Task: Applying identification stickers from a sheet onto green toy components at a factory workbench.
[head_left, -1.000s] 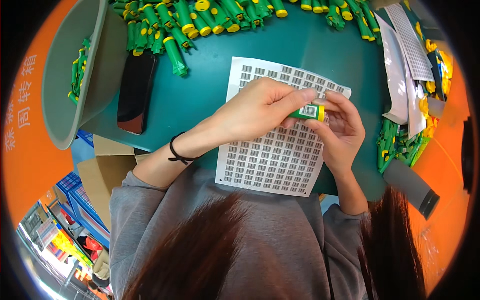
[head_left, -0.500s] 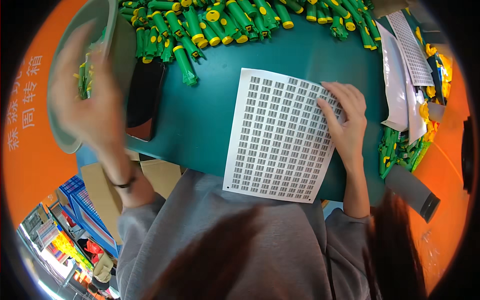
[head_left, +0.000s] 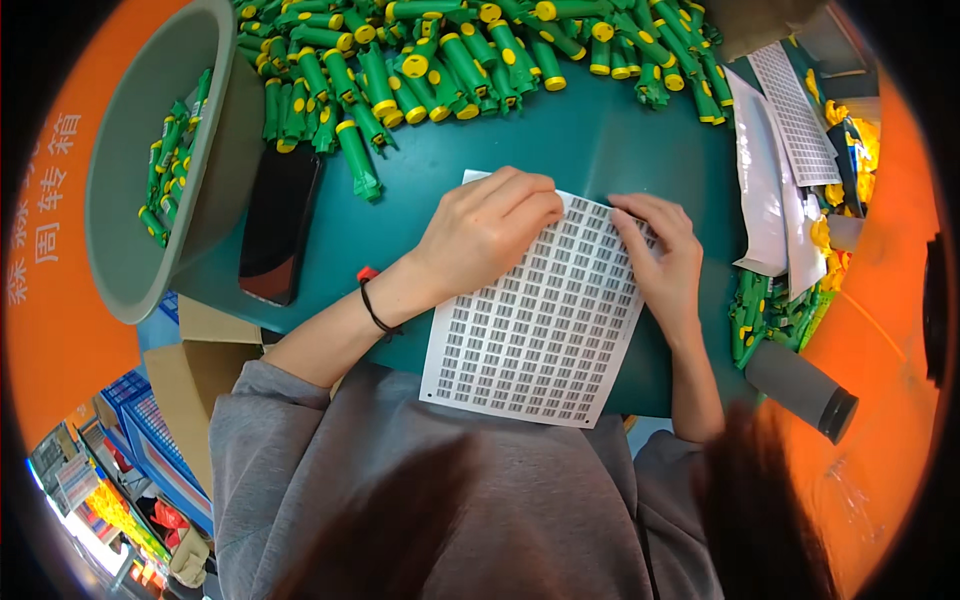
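Note:
A white sheet of small black-printed labels (head_left: 520, 330) lies at the table's near edge, its lower end reaching over my lap. My left hand (head_left: 490, 230) rests across its upper left part, fingers curled and closed near the top row of labels. Anything pinched in those fingertips is hidden. At the sheet's upper right edge, my right hand (head_left: 660, 260) grips it, thumb on top. Beyond the sheet, green plastic tubes with yellow ends (head_left: 460, 70) lie heaped along the far side; one green tube (head_left: 358, 160) lies a little nearer.
On the left stands a grey-green tub (head_left: 215, 130) with several green tubes inside, beside a dark phone (head_left: 280, 225). To the right are a white plastic bag (head_left: 757, 180), another label sheet (head_left: 795, 115), more green pieces (head_left: 770, 305) and a grey cylinder (head_left: 800, 390). An open cardboard box (head_left: 185, 390) sits lower left.
My left hand has swung from over the tub to the upper part of the sheet, its fingers now curled. My right hand stays on the sheet's upper right edge. The whole view has shifted slightly.

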Action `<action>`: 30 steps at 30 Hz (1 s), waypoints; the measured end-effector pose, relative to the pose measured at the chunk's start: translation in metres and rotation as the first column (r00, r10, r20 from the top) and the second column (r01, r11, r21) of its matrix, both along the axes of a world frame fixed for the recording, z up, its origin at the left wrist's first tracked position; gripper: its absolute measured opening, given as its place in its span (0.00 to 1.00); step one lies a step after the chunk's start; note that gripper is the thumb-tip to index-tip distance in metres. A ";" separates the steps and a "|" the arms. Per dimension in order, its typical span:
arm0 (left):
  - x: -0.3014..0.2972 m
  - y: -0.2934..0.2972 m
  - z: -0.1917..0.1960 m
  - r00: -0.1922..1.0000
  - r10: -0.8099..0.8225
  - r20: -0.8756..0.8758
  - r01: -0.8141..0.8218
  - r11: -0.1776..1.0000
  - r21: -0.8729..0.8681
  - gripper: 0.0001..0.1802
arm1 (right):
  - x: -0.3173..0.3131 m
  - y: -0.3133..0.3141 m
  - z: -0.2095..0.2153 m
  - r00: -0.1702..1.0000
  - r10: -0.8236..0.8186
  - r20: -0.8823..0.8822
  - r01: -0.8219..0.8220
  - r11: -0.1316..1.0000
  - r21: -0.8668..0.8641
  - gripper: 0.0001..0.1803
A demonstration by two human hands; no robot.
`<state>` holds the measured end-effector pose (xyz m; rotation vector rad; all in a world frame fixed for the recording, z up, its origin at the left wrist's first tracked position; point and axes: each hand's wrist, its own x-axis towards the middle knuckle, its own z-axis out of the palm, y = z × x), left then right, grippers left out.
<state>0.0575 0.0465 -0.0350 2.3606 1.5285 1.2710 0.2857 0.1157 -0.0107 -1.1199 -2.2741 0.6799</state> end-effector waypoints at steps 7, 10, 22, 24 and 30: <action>-0.005 0.005 0.008 0.882 0.092 0.462 0.035 0.965 -0.259 0.04 | -0.038 0.124 0.028 0.925 -0.380 -0.021 0.380 0.925 0.013 0.23; -0.004 0.004 0.014 0.832 0.134 0.538 0.019 0.963 -0.270 0.06 | -0.018 0.137 0.014 0.925 -0.370 -0.083 0.373 0.928 0.016 0.21; 0.003 -0.009 0.061 0.778 0.077 0.624 0.088 0.969 -0.230 0.11 | 0.011 -0.001 0.010 0.658 -0.280 -0.699 -0.092 0.892 -0.443 0.19; 0.004 -0.009 0.068 0.823 0.037 0.567 0.104 0.971 -0.215 0.10 | 0.006 -0.018 0.011 0.679 -0.248 -0.691 -0.107 0.897 -0.428 0.19; 0.013 -0.008 0.091 0.837 -0.015 0.547 0.240 0.908 -0.342 0.07 | 0.003 -0.032 0.013 0.725 -0.042 -0.687 -0.238 0.921 -0.308 0.20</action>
